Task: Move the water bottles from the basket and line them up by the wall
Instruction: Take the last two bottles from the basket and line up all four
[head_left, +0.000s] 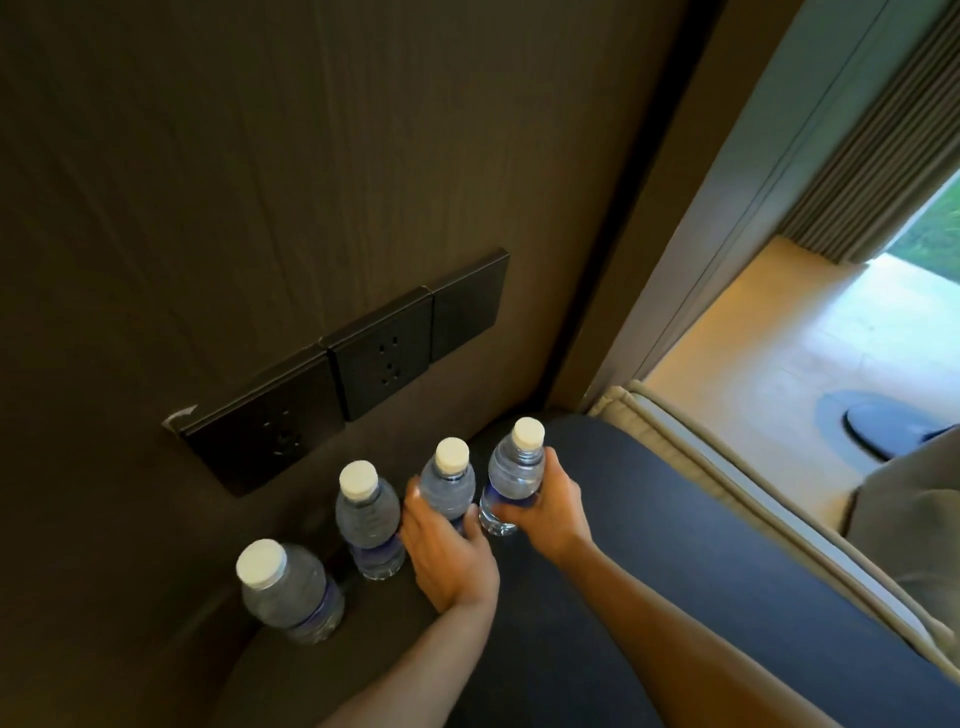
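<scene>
Four small clear plastic water bottles with white screw caps and blue labels are seen standing upright in a row on a dark bench (649, 519) along a dark brown wood-grain wall (260, 156). The nearest bottle (291, 592) stands alone at the lower left, and the second bottle (369, 519) stands a little further along, apart from it. The third bottle (448, 483) is gripped around its lower body by the left hand (447, 556), whose fingers are wrapped about it, the thumb on the left side and the fingertips showing on the right. The fourth bottle (514, 478), the farthest in the row, is held by the right hand (545, 504), which is closed about its labelled middle from the right side; its clear base is visible below the fingers, though whether it rests fully on the bench cannot be told. The third and fourth bottles are just beside each other. On the wall above the row, three black square socket plates (363, 358) are mounted side by side. To the right, a beige cushioned edge (727, 467), a light floor (805, 338) and a grey pleated curtain (872, 156) are seen. No basket is in view.
</scene>
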